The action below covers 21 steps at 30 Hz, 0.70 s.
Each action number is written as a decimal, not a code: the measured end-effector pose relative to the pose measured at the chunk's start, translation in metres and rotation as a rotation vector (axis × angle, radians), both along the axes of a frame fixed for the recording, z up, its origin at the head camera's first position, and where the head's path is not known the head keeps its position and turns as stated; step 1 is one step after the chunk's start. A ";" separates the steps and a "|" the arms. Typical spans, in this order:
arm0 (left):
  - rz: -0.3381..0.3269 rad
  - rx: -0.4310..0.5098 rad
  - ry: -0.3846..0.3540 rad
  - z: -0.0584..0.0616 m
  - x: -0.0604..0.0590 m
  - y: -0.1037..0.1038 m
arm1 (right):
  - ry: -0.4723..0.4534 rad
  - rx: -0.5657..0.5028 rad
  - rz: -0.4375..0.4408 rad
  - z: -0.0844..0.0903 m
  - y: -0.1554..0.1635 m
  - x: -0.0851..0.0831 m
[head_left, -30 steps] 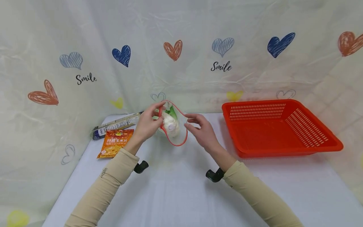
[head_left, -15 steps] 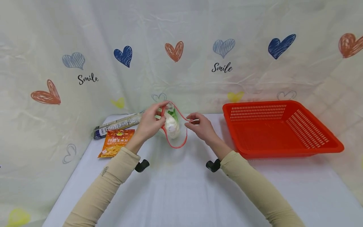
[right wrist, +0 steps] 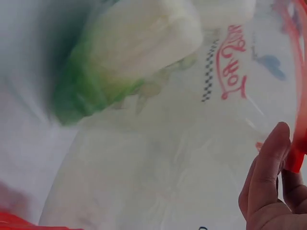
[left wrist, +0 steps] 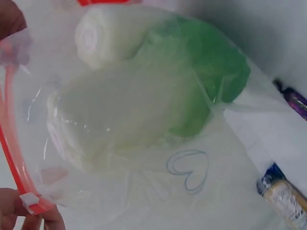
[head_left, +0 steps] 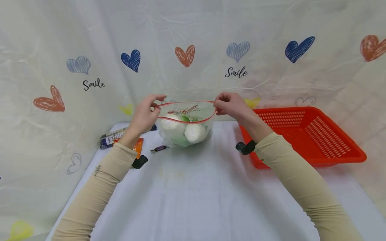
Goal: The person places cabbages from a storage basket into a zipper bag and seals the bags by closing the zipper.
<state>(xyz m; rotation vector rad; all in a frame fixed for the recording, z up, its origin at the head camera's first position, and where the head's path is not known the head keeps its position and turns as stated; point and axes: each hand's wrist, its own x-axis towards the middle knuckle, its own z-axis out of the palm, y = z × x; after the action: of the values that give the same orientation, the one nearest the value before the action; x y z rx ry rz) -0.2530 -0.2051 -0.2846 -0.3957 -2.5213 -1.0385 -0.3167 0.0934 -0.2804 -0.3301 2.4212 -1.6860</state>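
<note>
Both hands raised above the table (head_left: 193,197), each pinching one end of a clear bag (head_left: 187,129) by its red zip strip. Left hand (head_left: 145,113) closed thumb to forefinger on the strip's left end; right hand (head_left: 230,103) curled tight round the right end. Strip (head_left: 187,121) stretched between them, mouth held apart, bag hanging with its bottom at or just above the cloth; contact impossible to judge. Inside, two white rolls (head_left: 194,133) and something green (head_left: 184,118), blurred by the plastic and hard to identify. Seen from the left wrist, only fingertips (left wrist: 38,221) at the frame's lower corner, gripping the strip; a printed heart outline (left wrist: 188,168) on the bag wall. Seen from the right wrist, thumb (right wrist: 265,167) laid against the strip, red lettering (right wrist: 230,62) on the film, the rest out of focus. Left of the bag, an orange packet (head_left: 138,146) mostly hidden behind the left forearm, a long dark-ended wrapper (head_left: 112,138) partly covered too, and a small purple sweet (head_left: 159,148) close by. Red basket (head_left: 304,134) at right, its near corner masked by the right arm.
</note>
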 end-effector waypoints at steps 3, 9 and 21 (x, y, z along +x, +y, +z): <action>0.017 0.068 -0.054 0.002 -0.001 -0.001 | -0.048 -0.082 -0.010 0.011 0.005 0.003; -0.140 0.158 -0.158 -0.007 0.000 -0.006 | -0.111 -0.212 -0.076 0.013 0.017 0.003; -0.399 -0.033 -0.258 -0.044 0.014 0.005 | -0.110 -0.243 -0.145 0.009 0.027 0.001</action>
<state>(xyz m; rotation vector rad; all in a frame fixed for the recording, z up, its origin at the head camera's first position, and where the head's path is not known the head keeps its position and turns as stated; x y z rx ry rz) -0.2390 -0.2001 -0.3283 -0.8509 -2.7571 -1.2614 -0.3156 0.1206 -0.2719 -0.0911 2.2133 -2.0088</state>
